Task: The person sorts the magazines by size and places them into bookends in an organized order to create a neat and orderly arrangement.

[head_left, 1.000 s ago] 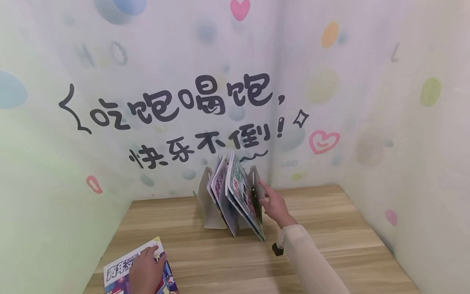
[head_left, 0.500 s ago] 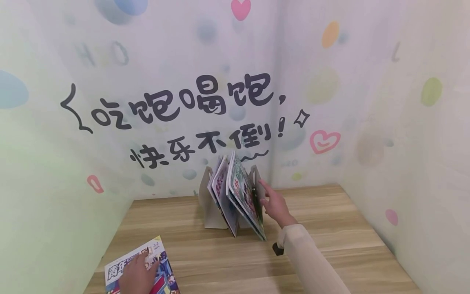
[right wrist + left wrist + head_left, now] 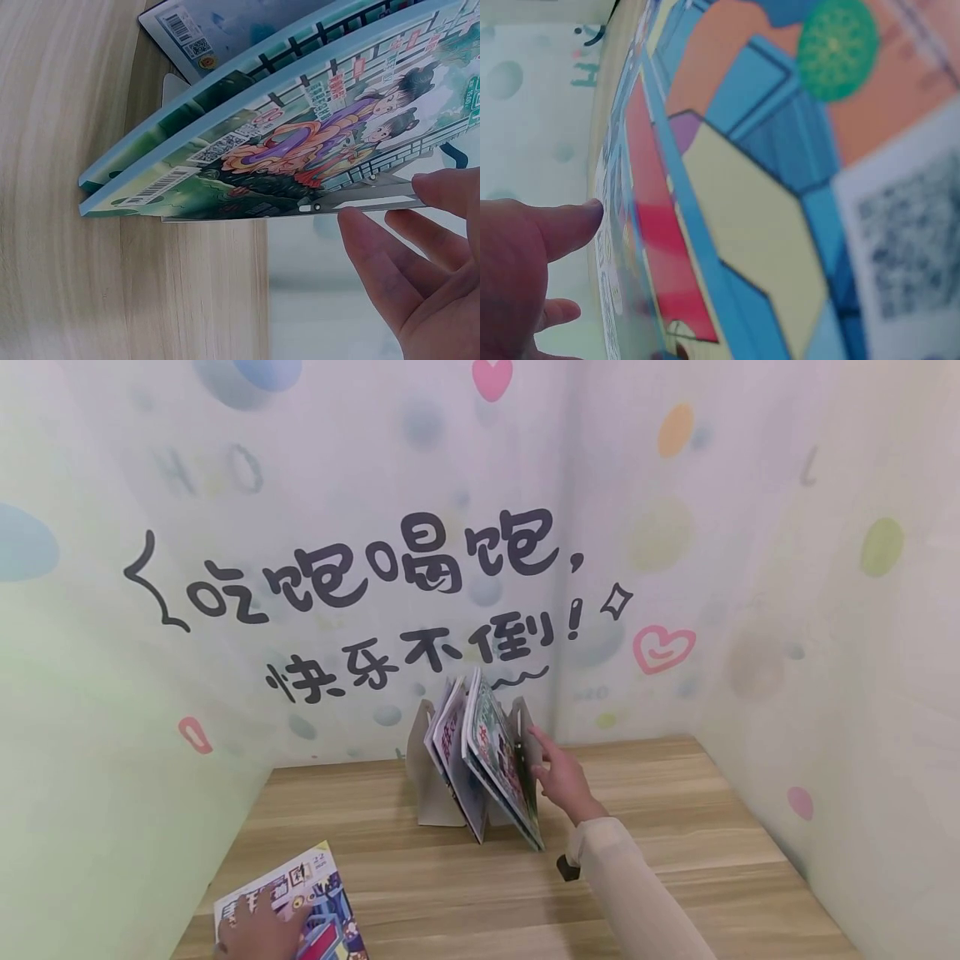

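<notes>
A magazine with a colourful cover lies flat on the table at the front left. My left hand is over its cover with the fingers spread; in the left wrist view the thumb reaches to the cover's surface. At the back middle stands a grey book rack with several magazines leaning in it. A green magazine with drawn figures is nearest its right side. My right hand pinches the rack's right side panel between thumb and fingers.
The wood-patterned table is enclosed by printed curtain walls. Below the right sleeve's cuff shows a small black object. The lower edges of the racked magazines jut toward me.
My left hand has slid back toward me and to the left over the magazine, uncovering more of its top. My right hand has stayed at the rack.
</notes>
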Tool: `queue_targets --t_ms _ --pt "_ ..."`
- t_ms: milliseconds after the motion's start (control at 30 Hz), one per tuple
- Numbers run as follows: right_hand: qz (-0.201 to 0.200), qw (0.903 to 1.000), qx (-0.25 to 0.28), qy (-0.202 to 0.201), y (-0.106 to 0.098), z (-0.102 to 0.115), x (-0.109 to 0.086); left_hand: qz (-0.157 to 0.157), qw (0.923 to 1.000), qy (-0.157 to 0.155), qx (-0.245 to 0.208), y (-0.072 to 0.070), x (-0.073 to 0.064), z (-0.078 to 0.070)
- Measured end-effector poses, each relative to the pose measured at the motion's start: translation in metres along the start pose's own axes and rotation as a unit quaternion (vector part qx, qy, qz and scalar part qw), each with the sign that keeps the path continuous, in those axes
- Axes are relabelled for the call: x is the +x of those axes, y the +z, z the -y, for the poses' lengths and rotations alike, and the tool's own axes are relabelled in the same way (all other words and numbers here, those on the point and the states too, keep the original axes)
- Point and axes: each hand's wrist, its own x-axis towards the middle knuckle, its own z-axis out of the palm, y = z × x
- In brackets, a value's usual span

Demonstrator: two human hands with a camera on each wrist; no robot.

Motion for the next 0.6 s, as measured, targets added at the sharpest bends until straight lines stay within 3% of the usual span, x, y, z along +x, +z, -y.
queue_targets --t_ms 300,533,600 --pt "0.002 1.0 0.0 0.002 0.0 0.001 -0.001 0.015 0.9983 -0.038 -0.041 -0.004 -0.003 0.007" --pt "0.002 1.0 0.002 0.003 0.0 0.001 -0.001 0.013 0.9984 -0.033 -0.044 -0.01 -0.003 0.009" --pt "0.001 1.0 0.003 0.002 0.0 0.001 0.0 0.023 0.9979 -0.045 -0.041 -0.011 -0.001 0.01"
